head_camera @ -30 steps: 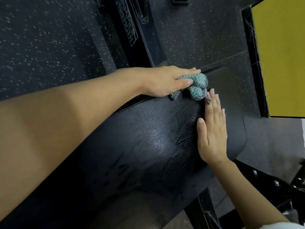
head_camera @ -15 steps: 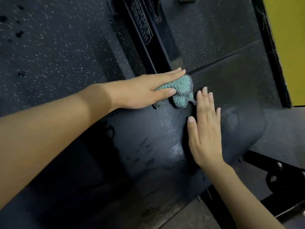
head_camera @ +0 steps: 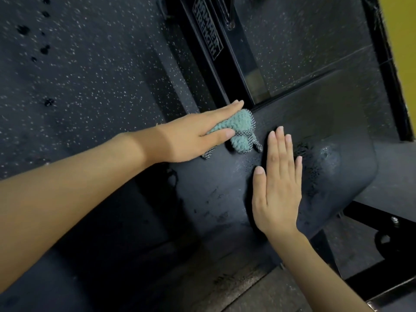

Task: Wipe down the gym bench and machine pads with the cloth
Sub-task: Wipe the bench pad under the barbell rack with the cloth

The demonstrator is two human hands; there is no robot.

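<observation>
Bench wipe, judged to be at an early-to-middle stage. Left grip (head_camera: 191, 138) lies flat with fingers straight, pressing the cloth (head_camera: 242, 131) onto the edge of the bench (head_camera: 337, 118) next to the frame (head_camera: 209, 37); nothing is clasped. Right grip (head_camera: 276, 176) rests open and flat on the bench just beside the cloth, holding nothing. Damp streaks (head_camera: 315, 158) cover the rounded end, which suggests that this part is done. Scuff-like marks (head_camera: 216, 199) nearer the camera suggest that the middle is not. Other machine pads are presumably left to do, as none is in view. Part of the cloth is hidden under the palm. The near length of the bench lies in shadow and is cut off at the lower edge, so its state cannot be told.
</observation>
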